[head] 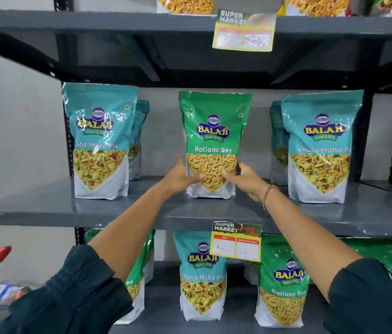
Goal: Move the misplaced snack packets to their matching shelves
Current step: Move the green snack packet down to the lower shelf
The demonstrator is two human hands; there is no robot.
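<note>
The green Ratlami Sev packet (pixel 214 141) stands upright on the middle shelf (pixel 69 208), between two teal Khatta Mitha Mix packets, one to its left (pixel 99 141) and one to its right (pixel 320 145), so among these it looks like the misplaced one. Both hands are on its lower part: the left hand (pixel 180 179) is closed around the left bottom edge, with the thumb across the front window, and the right hand (pixel 245 179) is closed around the right bottom edge in the same way. The packet seems to rest on the shelf and is not yet lifted, though the bottom seam is partly hidden by the hands. Below the green packet, on the lower shelf, one teal Khatta Mitha Mix packet (pixel 202 276) stands beside another green Ratlami Sev packet (pixel 284 285), so I judge that the green packet belongs down there and the teal one should come up. To do this step well, the person should hold both sides evenly, lift straight up a little so the base comes free of the shelf, then pull it out towards the body without tilting. The teal packets are well apart from the green one, so there is little danger to knock them, but the price tag (pixel 237 241) hanging just below the green packet could be caught when the packet comes down
</note>
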